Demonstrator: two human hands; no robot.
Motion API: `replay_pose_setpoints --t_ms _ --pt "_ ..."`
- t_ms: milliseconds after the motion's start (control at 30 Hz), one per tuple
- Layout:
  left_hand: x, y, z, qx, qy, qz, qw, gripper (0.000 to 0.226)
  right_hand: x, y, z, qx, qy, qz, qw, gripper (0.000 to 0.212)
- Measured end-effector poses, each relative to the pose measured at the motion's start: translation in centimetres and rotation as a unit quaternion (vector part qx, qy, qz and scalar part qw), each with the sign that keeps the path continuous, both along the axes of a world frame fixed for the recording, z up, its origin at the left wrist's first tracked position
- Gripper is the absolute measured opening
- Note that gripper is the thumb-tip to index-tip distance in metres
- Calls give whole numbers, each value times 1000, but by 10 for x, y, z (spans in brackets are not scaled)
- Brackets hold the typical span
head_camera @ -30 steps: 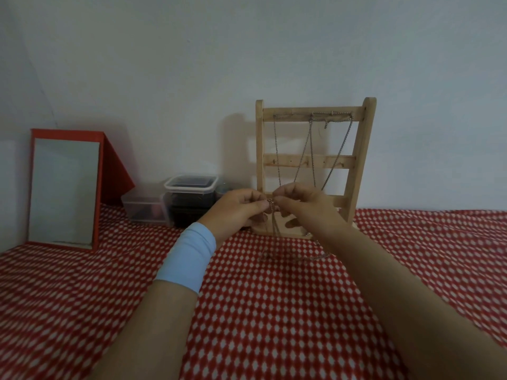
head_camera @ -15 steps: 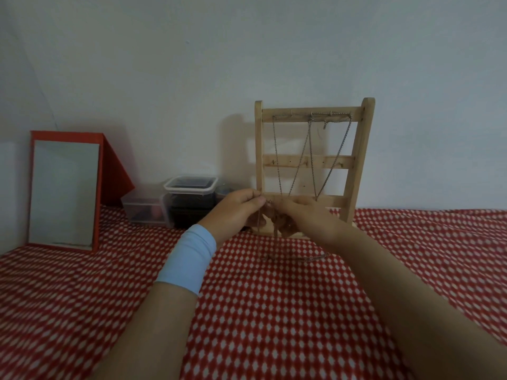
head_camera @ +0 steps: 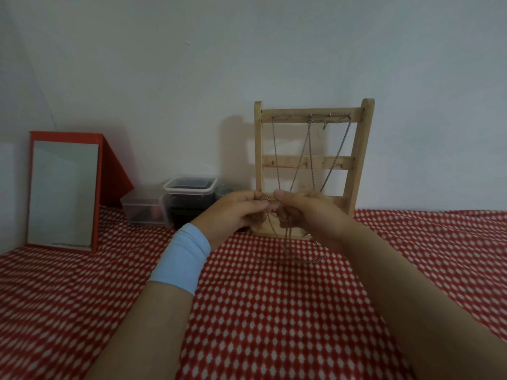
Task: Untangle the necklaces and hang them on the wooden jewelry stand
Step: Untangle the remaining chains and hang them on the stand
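A wooden jewelry stand (head_camera: 359, 160) stands upright against the wall on the red checked cloth. Two silver necklaces (head_camera: 333, 160) hang from its top bar in long loops. In front of the stand's base, my left hand (head_camera: 236, 212) and my right hand (head_camera: 310, 212) pinch a thin chain necklace (head_camera: 312, 260) between thumbs and fingers, close together. The chain drops from my fingers and its lower end lies on the cloth. My left wrist wears a light blue band.
A red-framed mirror (head_camera: 64, 190) leans at the left. Clear plastic containers (head_camera: 189, 200) sit against the wall between the mirror and the stand. The red and white checked cloth (head_camera: 274, 311) covers the whole surface.
Both hands stay together in front of the stand's base, still pinching the chain. They dropped slightly and my fingers shifted along the chain.
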State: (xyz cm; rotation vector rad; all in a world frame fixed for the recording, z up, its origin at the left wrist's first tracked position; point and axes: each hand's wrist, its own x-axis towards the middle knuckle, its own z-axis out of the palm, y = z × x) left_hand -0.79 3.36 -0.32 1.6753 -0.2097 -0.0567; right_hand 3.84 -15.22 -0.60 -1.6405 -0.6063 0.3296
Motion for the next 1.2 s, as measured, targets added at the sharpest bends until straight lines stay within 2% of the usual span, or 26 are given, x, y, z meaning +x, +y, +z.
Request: replay_pose_setpoints --t_ms 133,300,400,500,633,700,800,867,967,1033,1067,1133,1200 --pt "-3 -8 -2 -99 40 -57 993 25 -3 0 1 62 39 25 997 46" --pt "-4 -8 0 -80 25 -54 995 28 -2 -1 0 31 33 31 998 38" --pt "1 -8 -1 -97 -11 8 995 25 1 -2 -2 37 34 57 997 30" --pt "2 -9 -1 -91 -26 18 995 24 5 -3 -4 70 51 61 994 42" --pt "1 -11 -2 20 -18 30 999 16 1 -3 2 151 105 46 982 29" --pt "2 -10 -1 86 -18 32 996 8 0 -1 4 182 133 32 974 34" --pt "4 -1 -4 292 -48 52 954 9 -1 -1 5 232 160 9 959 38" --pt "4 5 -7 381 -52 72 920 10 2 -5 6 251 170 9 953 33" --pt "8 18 -12 439 -52 131 887 10 8 -16 11 197 132 -8 971 29" --pt "10 27 -13 416 -60 192 887 4 11 -20 11 103 23 -51 993 32" --pt "11 31 -13 387 -65 226 892 10 13 -22 10 26 -61 -90 994 32" --pt "14 38 -12 295 -67 278 912 18 17 -23 7 -136 -202 -176 954 35" --pt "12 39 -7 204 -47 278 937 19 21 -21 2 -226 -259 -230 910 32"
